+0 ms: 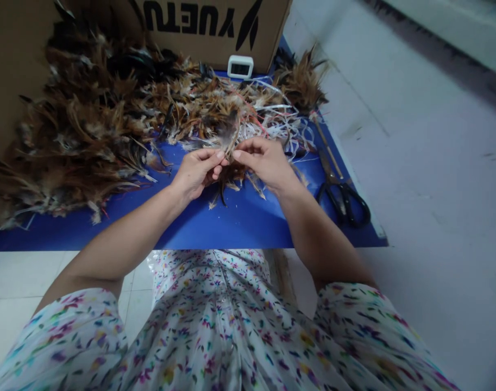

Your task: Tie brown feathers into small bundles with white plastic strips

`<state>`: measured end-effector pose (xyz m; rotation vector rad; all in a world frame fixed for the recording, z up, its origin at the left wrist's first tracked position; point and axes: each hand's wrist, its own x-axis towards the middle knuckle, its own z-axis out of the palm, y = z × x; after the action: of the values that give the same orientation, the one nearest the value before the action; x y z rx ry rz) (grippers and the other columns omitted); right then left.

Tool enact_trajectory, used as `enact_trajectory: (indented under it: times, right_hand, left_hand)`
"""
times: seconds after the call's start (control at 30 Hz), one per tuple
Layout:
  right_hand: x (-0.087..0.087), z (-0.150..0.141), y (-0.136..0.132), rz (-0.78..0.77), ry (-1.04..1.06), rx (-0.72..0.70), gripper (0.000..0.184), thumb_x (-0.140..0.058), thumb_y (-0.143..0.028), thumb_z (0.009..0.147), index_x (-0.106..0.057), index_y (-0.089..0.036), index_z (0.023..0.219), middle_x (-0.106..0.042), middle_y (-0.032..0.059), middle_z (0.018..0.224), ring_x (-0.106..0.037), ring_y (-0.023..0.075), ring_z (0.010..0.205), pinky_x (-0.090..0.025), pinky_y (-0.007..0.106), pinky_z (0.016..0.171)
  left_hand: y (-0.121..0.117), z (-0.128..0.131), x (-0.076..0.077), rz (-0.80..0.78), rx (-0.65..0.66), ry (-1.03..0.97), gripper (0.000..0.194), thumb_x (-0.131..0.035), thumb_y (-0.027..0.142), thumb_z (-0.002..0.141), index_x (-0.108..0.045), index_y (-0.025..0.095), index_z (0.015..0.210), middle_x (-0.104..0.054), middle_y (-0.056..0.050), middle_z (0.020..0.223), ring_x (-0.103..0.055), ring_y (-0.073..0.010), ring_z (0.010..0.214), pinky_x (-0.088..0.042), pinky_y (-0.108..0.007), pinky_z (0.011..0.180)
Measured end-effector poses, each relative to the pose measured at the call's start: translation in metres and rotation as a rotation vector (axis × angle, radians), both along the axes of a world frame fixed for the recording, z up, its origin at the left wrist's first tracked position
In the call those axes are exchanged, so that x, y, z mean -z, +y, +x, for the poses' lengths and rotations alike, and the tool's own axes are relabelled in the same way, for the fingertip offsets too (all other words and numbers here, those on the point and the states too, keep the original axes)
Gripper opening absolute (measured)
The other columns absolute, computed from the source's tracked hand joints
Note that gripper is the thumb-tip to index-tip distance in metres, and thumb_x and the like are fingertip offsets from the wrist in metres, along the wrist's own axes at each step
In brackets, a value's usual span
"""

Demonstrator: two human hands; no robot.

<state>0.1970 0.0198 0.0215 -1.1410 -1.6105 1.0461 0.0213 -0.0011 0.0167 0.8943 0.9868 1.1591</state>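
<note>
My left hand (199, 169) and my right hand (264, 162) meet over the blue table (231, 228), thumbs and forefingers pinched close together. Between the fingertips is a small brownish-grey feather (230, 134), its fluffy end pointing up and away from me. Both hands appear to grip it near its lower end. Just beneath them lie several loose brown feathers (235, 176), partly covered by the fingers. Behind the hands spreads a layer of brown feathers (207, 103), with a tangle of white and red strips (276, 127) beside it.
A big heap of brown feathers (76, 146) covers the table's left side. Black-handled scissors (343, 203) and a thin stick (327, 144) lie at the right. A feather bunch (302, 81), a small white digital display (240, 67) and a cardboard box (215, 43) stand at the back.
</note>
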Motion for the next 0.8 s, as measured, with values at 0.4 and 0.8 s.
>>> enact_trajectory:
  times: [0.4, 0.8]
  right_hand:
    - [-0.0001, -0.0069, -0.0058, 0.015, 0.072, -0.003, 0.053, -0.079, -0.07, 0.066, -0.061, -0.02, 0.073, -0.065, 0.0006, 0.077, -0.057, 0.0138, 0.073, -0.049, 0.028, 0.068]
    - [0.0007, -0.0028, -0.0045, 0.133, 0.04, -0.004, 0.042, -0.077, -0.062, 0.076, -0.07, -0.022, 0.086, -0.069, 0.0023, 0.083, -0.063, 0.0162, 0.079, -0.052, 0.032, 0.077]
  left_hand:
    - [-0.005, 0.0045, -0.0001, -0.006, 0.017, 0.021, 0.021, -0.088, 0.027, 0.072, -0.071, 0.014, 0.074, -0.068, 0.0, 0.068, -0.053, -0.0033, 0.049, -0.042, -0.015, 0.045]
    - [-0.0044, 0.0031, 0.0004, -0.034, 0.052, 0.055, 0.021, -0.088, 0.028, 0.073, -0.073, 0.013, 0.076, -0.072, -0.002, 0.072, -0.055, -0.0042, 0.05, -0.046, -0.016, 0.047]
